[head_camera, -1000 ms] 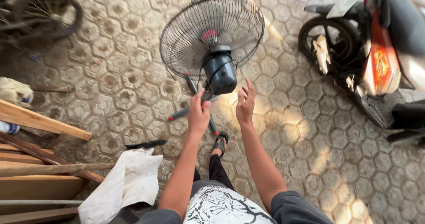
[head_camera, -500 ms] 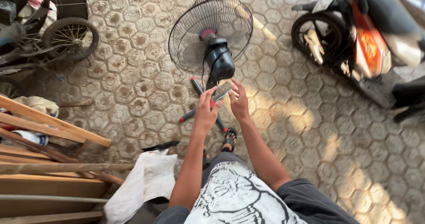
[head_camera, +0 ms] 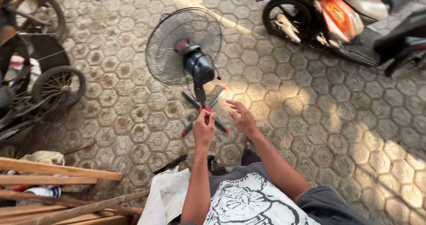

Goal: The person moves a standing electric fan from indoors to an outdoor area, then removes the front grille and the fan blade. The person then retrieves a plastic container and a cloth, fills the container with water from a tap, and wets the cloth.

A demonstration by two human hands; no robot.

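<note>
A black pedestal fan (head_camera: 184, 47) stands on hexagonal paving, its wire grille facing away and its dark motor housing (head_camera: 199, 67) toward me. It rests on a cross base (head_camera: 191, 99) of dark bars with red end caps. My left hand (head_camera: 203, 128) hovers just in front of the base with its fingertips pinched together; nothing shows between them. My right hand (head_camera: 242, 117) is beside it on the right, palm down with fingers spread, holding nothing. Neither hand touches the fan.
An orange and black motorbike (head_camera: 337, 16) is parked at the top right. A wheeled cart (head_camera: 57, 85) stands at the left. Wooden planks (head_camera: 57, 171) lie at the lower left, a white cloth (head_camera: 166, 194) beside my sandalled foot (head_camera: 216, 165).
Both hands have drawn back from the fan's motor housing and stem toward me. The view has shifted, so the fan sits farther away and to the left. My left fingers have pinched together.
</note>
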